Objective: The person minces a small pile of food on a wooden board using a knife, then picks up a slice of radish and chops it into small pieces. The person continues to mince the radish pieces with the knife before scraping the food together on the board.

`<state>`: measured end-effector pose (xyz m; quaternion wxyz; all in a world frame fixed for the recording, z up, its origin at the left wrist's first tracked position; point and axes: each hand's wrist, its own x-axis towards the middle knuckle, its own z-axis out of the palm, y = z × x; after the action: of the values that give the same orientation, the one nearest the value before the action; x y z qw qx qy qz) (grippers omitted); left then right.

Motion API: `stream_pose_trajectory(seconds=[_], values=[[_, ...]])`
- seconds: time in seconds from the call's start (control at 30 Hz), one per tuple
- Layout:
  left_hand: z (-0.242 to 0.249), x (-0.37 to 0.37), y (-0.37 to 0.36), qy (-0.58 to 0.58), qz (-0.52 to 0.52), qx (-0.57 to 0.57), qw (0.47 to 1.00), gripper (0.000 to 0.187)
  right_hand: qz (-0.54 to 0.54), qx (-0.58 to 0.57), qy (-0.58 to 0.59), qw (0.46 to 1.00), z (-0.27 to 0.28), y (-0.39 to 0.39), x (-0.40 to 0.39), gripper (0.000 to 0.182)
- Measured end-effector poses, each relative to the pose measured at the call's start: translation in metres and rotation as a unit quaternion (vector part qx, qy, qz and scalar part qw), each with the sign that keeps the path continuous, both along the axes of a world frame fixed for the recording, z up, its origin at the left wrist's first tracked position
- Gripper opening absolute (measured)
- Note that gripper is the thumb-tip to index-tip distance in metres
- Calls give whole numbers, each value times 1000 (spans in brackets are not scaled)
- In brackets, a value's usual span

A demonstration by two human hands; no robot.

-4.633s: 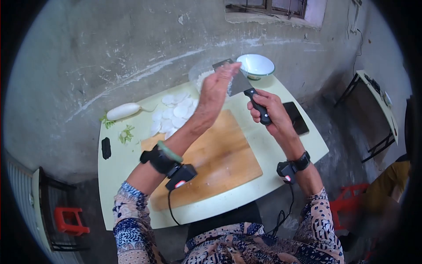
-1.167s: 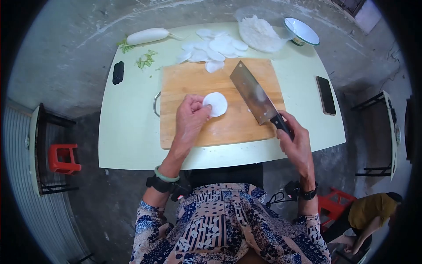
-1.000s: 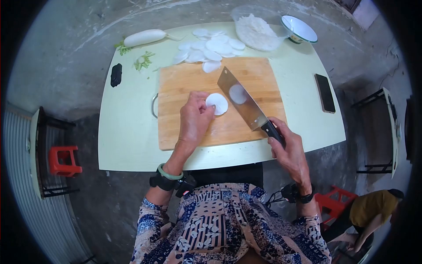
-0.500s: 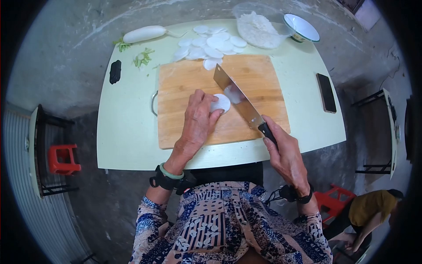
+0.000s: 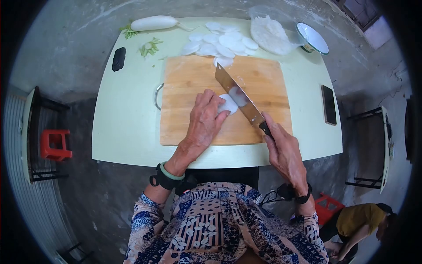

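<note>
On the wooden cutting board, my left hand grips a short piece of white radish, fingertips along its left side and the thumb at its near edge. My right hand is wrapped round the black handle of a cleaver. Its broad blade slants up and to the left across the board, right at the radish's cut face, which reflects in the steel. Beyond the board's far edge lies a pile of thin round radish slices, one of them overlapping that edge.
A whole white radish lies at the back left near cut green leaves and a black object. A clear container of white shreds and a bowl stand back right. A phone lies right; a person bends beyond.
The cleaver blade has come closer against the radish piece under my left hand. The whole view has shifted a little, so the table sits differently in it.
</note>
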<state>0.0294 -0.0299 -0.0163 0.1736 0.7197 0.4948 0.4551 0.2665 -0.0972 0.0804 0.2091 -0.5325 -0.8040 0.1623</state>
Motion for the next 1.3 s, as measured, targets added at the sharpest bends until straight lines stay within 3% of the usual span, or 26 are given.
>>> stream_pose_trajectory(seconds=[0.33,0.5,0.83,1.23,1.3], values=[[1,-1,-2,2,-3,8,1000,31,9,49,55,997,10,-5,-9,65],[1,0,-1,-4,-3,-2,1000,30,-1,-1,-17,1000,2,-1,-8,66],[0,-1,-1,9,-15,18,1000,29,15,42,-43,998,-11,5,-23,68],[0,0,-2,-3,4,22,1000,25,12,65,65,996,3,3,-23,63],[0,0,-3,1,2,18,1000,23,9,24,-18,999,-7,8,-21,65]])
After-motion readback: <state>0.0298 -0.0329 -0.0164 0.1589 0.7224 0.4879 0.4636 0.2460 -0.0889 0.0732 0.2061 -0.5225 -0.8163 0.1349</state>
